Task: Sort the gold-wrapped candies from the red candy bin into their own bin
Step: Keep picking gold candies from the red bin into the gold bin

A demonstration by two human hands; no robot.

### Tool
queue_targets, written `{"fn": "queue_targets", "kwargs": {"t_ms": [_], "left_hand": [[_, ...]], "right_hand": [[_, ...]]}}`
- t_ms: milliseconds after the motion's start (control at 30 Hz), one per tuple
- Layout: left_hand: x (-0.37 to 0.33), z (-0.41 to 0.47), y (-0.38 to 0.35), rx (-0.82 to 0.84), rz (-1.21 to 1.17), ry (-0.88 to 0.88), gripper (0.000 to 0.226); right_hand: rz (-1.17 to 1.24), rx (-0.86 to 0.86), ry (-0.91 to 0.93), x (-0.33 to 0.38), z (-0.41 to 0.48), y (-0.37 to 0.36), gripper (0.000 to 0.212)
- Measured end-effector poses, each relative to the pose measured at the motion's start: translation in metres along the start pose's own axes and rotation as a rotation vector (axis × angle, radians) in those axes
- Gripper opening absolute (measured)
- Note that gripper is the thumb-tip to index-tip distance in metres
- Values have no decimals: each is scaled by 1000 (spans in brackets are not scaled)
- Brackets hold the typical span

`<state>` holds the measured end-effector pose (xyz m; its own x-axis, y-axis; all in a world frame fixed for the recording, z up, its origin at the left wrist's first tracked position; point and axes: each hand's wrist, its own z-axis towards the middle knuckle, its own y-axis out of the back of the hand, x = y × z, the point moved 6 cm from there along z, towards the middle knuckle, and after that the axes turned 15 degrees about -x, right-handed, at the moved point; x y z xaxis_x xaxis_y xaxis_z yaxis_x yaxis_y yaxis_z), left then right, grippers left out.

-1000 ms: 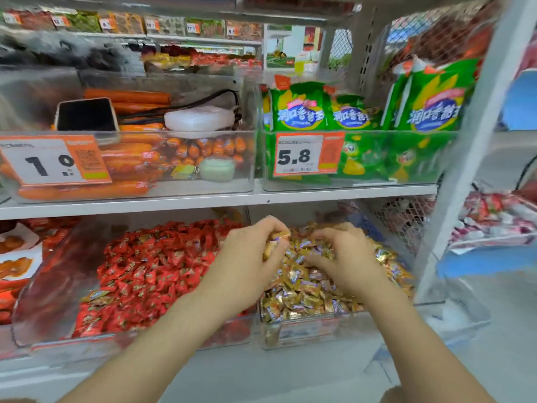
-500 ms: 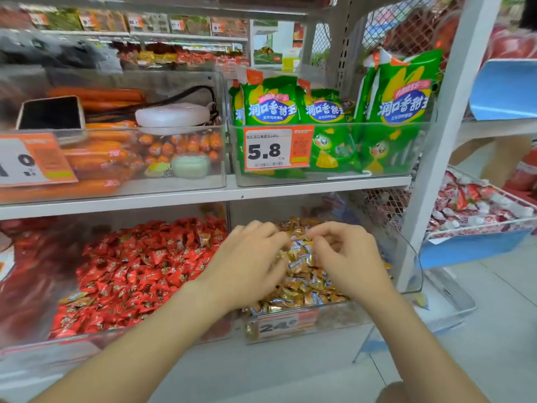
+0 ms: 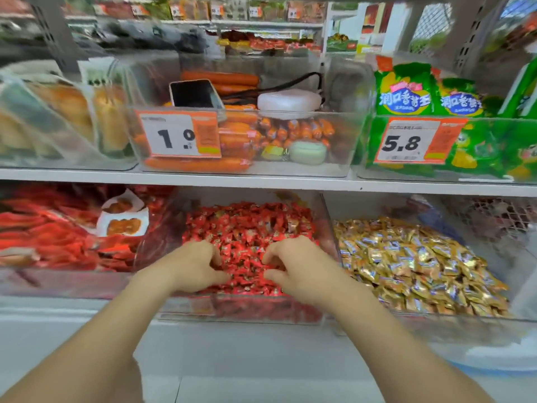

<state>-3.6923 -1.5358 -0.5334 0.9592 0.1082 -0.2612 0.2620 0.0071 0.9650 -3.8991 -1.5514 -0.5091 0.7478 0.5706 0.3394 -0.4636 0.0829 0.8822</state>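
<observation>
The clear bin [image 3: 241, 311] on the lower shelf holds a heap of red-wrapped candies [image 3: 250, 222]. Both my hands are inside it near the front. My left hand [image 3: 191, 266] and my right hand [image 3: 296, 266] lie side by side, fingers bent, fingertips on the red pile with a small gap between them. I see no candy held in either hand. Just to the right stands a second clear bin [image 3: 436, 325] heaped with gold-wrapped candies [image 3: 406, 257]. Whether any gold wrappers lie among the red ones is too blurred to tell.
A shelf board [image 3: 261, 181] runs close above both bins. On it stand a bin of orange sausages [image 3: 232, 164] with a phone [image 3: 194, 94] and a white case, and green snack bags [image 3: 406, 97]. Red packets [image 3: 52, 237] fill the lower left.
Both hands have left the gold candy bin and moved left into the red candy bin. The view has swung left with them.
</observation>
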Motion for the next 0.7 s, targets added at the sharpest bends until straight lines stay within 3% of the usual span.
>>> {"fn": "queue_targets", "kwargs": {"t_ms": [100, 200, 300, 433, 533, 700], "left_hand": [[7, 2, -7, 156, 53, -3, 69], [15, 10, -9, 263, 103, 12, 97], [10, 12, -8, 371, 184, 7, 103], [-4, 13, -8, 393, 211, 10, 96], [1, 18, -18, 353, 64, 70, 89], [1, 16, -23, 239, -256, 141, 104]], "right_hand": [[81, 188, 63, 16, 18, -34, 35], [0, 327, 30, 14, 30, -55, 58], [-233, 313, -52, 2, 44, -48, 87], [-304, 416, -88, 3, 49, -50, 96], [-304, 455, -89, 9, 54, -65, 105], [-151, 375, -121, 13, 56, -79, 122]]}}
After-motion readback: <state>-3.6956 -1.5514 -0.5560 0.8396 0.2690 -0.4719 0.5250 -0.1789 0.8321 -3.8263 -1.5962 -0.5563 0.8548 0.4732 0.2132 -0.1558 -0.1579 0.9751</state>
